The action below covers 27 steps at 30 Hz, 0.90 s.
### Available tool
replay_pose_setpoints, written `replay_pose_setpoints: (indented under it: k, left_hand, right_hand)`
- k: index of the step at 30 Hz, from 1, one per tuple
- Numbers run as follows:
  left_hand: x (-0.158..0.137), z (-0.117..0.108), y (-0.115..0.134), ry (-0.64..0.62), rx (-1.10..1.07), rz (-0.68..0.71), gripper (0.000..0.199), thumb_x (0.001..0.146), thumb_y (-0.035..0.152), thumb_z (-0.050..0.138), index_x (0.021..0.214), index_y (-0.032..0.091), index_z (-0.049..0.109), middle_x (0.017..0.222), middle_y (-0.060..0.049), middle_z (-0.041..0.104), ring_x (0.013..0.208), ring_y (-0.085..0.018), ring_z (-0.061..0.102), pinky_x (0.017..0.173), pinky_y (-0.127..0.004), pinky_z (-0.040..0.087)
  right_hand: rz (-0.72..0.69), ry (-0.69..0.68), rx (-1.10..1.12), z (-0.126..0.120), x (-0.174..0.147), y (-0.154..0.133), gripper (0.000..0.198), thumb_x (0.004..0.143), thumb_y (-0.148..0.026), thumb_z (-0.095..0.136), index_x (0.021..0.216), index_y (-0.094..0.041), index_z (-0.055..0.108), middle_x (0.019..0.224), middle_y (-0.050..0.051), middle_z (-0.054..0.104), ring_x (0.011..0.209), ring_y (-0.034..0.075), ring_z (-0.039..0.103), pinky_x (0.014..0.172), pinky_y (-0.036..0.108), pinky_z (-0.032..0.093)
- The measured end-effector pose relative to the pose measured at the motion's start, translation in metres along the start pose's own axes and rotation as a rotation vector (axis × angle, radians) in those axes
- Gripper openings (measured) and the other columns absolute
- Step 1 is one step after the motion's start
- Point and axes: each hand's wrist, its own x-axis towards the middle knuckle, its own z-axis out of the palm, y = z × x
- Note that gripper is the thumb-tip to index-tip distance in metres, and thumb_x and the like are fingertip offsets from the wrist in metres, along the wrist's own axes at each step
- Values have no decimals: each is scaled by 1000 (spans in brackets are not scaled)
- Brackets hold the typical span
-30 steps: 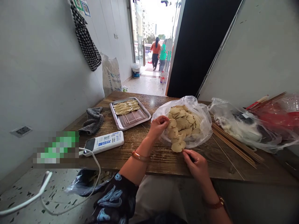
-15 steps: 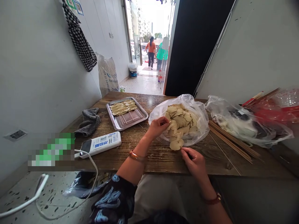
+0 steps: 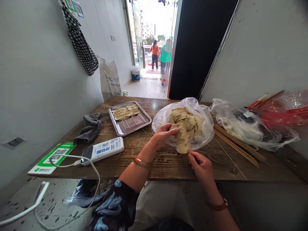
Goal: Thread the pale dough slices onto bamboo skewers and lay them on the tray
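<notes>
My left hand [image 3: 165,133] pinches a thin, pale-yellow potato slice at the upper end of a row of slices [image 3: 183,148]. Closed at the row's lower end, my right hand [image 3: 201,163] grips the tip of a skewer, most of which is hidden by the slices and fingers. Just behind the row, a clear plastic bag [image 3: 207,130] lies open around a heap of loose potato slices [image 3: 185,117]. Left of the bag, a metal tray [image 3: 118,131] bears several skewers of potato slices [image 3: 126,111], their bare stick ends pointing toward me.
Bare wooden skewers [image 3: 237,146] lie right of the bag, beside another plastic bag [image 3: 247,128]. A grey cloth [image 3: 88,128], a white power bank [image 3: 106,149] with its cable and a green-white QR card [image 3: 53,158] occupy the table's left. Two people stand beyond the doorway.
My left thumb and fingers have shifted slightly along the upper slice. My right hand keeps its grip on the skewer end. The view has moved a little.
</notes>
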Motion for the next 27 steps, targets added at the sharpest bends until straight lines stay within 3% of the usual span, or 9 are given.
replay_pose_setpoints:
  k: [9,15,21,24,27]
  left_hand:
    - [-3,3,2,85,-119,-51,43,54,33,86,79,13,58,63,4,58,52,-6,50,49,-17,38]
    - [-2,4,2,-4,-244,-129,40,59,35,84,86,12,65,72,-1,64,60,-9,58,58,-20,46]
    - [2,6,-7,31,-354,-175,47,69,52,74,94,13,68,80,-8,69,69,-16,63,61,-25,50]
    - [2,8,-10,2,-324,-169,52,65,55,76,93,12,70,80,-9,70,68,-16,63,59,-24,50]
    - [-1,10,-9,21,-296,-136,46,60,45,82,89,11,70,77,-6,69,65,-12,61,61,-22,49]
  right_hand:
    - [-18,-23,-3,0,1,-2,31,85,-42,57,89,-17,74,61,1,62,50,13,53,47,23,43]
    - [10,-4,59,-1,0,-2,31,85,-42,58,91,-16,73,60,0,60,47,12,50,45,23,42]
    - [-1,-2,61,-1,-1,-2,31,85,-42,58,92,-17,74,60,0,61,47,12,51,44,22,43]
    - [-28,-7,18,0,-1,-3,30,86,-41,57,93,-18,75,62,1,62,49,13,53,45,23,43]
    - [-53,-18,-40,2,0,-4,30,86,-41,56,93,-18,75,67,3,66,52,14,56,46,23,44]
